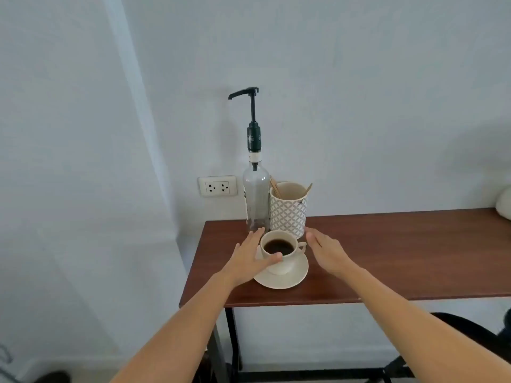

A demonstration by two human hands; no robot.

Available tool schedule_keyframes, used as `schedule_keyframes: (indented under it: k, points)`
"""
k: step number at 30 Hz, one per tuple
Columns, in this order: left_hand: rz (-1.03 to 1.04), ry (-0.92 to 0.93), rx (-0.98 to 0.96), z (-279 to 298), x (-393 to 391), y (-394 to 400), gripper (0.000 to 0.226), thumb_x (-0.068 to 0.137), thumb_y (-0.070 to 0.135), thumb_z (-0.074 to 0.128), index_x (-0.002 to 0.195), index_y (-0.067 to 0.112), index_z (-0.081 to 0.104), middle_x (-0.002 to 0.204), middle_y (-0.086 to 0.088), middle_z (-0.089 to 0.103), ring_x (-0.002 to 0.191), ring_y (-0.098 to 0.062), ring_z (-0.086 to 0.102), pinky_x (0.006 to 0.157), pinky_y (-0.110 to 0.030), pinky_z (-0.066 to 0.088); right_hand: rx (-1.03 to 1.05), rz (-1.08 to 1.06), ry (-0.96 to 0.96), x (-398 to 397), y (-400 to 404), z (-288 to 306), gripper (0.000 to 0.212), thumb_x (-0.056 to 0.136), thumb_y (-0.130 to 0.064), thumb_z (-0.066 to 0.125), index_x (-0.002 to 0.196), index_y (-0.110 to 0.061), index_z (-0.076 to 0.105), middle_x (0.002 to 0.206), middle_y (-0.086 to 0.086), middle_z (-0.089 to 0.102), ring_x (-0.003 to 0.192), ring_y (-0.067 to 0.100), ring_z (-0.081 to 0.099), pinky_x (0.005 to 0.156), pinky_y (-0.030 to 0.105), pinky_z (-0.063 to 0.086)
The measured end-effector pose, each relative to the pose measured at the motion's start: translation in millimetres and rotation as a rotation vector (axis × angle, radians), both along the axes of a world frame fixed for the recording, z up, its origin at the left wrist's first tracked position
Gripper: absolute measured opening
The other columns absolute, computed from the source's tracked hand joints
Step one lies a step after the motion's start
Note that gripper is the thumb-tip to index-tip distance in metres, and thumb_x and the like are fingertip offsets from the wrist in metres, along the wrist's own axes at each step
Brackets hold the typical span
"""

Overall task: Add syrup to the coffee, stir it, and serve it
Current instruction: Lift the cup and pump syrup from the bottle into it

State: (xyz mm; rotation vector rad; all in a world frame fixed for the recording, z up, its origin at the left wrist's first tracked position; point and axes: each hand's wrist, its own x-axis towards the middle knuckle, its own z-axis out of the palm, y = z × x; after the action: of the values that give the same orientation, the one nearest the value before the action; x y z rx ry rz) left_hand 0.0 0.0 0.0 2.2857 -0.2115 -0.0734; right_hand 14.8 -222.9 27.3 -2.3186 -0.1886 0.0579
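A white cup of black coffee stands on a white saucer near the left end of a brown table. My left hand wraps the cup's left side, thumb on its near rim. My right hand hovers open just right of the cup's handle, touching nothing. Behind the cup stands a clear syrup bottle with a tall dark pump, its spout pointing left. Beside it a patterned white holder contains wooden stir sticks.
A wall socket sits left of the bottle. The table's left edge lies close to my left hand. A white object rests at the far right of the table. A dark chair shows below at the right.
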Motion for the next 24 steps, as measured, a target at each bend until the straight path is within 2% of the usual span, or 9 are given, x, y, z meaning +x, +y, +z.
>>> schedule_keyframes:
  k: [1,3,6,9,11,18,24]
  points:
    - [0.011,-0.02,-0.012,-3.9,-0.9,-5.4,0.106,0.074,0.073,0.067,0.158,0.032,0.017,0.167,0.01,0.019,0.156,-0.014,0.01,0.124,-0.056,-0.006,0.049,0.004,0.004,1.3,1.9,-3.9,0.048,0.108,-0.037,0.024,0.149,-0.021,0.043,0.152,0.003,0.048,0.144,0.026,0.038,0.117,0.036,0.027]
    - [0.046,-0.045,-0.058,-13.8,-0.3,-14.4,0.116,0.06,0.074,0.079,0.154,0.041,0.02,0.16,0.018,0.033,0.151,-0.01,0.026,0.124,-0.061,0.008,0.13,0.03,0.026,2.7,4.5,-11.5,0.045,0.107,-0.038,0.027,0.142,-0.024,0.053,0.143,0.001,0.058,0.135,0.022,0.048,0.11,0.032,0.033]
    - [0.107,-0.096,-0.147,-25.5,-3.7,-24.4,0.122,0.052,0.069,0.087,0.15,0.04,0.021,0.145,0.026,0.047,0.139,-0.003,0.043,0.12,-0.052,0.029,0.223,0.035,0.042,3.4,7.2,-22.9,0.037,0.107,-0.031,0.033,0.119,-0.029,0.068,0.117,-0.003,0.07,0.112,0.016,0.06,0.095,0.029,0.044]
    - [0.183,-0.157,-0.249,-25.2,-6.4,-36.2,0.114,0.051,0.055,0.094,0.144,0.037,0.031,0.13,0.027,0.058,0.125,0.003,0.053,0.112,-0.041,0.044,0.329,0.038,0.044,8.2,6.8,-26.1,0.034,0.106,-0.022,0.039,0.115,-0.025,0.071,0.109,-0.002,0.072,0.104,0.014,0.065,0.09,0.029,0.057]
    - [0.234,-0.203,-0.29,-27.1,-5.8,-41.4,0.102,0.052,0.048,0.096,0.137,0.036,0.04,0.121,0.026,0.063,0.118,0.003,0.059,0.104,-0.036,0.051,0.339,0.058,0.041,8.8,7.6,-27.0,0.033,0.105,-0.018,0.04,0.116,-0.023,0.071,0.109,-0.002,0.072,0.101,0.009,0.066,0.087,0.023,0.059]
    - [0.277,-0.355,-0.302,-23.7,1.0,-38.0,0.086,0.056,0.039,0.095,0.129,0.031,0.05,0.119,0.019,0.065,0.114,-0.001,0.062,0.096,-0.024,0.054,0.38,0.086,0.058,18.3,12.7,-23.2,0.031,0.105,-0.015,0.044,0.12,-0.016,0.071,0.11,0.004,0.073,0.103,0.017,0.07,0.088,0.032,0.061]
    - [0.288,-0.44,-0.279,25.5,11.7,-11.5,0.082,0.055,0.034,0.096,0.124,0.027,0.053,0.112,0.017,0.067,0.106,0.001,0.064,0.085,-0.01,0.051,0.406,0.157,-0.044,30.7,35.2,23.3,0.03,0.105,-0.012,0.044,0.115,-0.015,0.071,0.107,0.005,0.075,0.098,0.015,0.072,0.084,0.03,0.062]
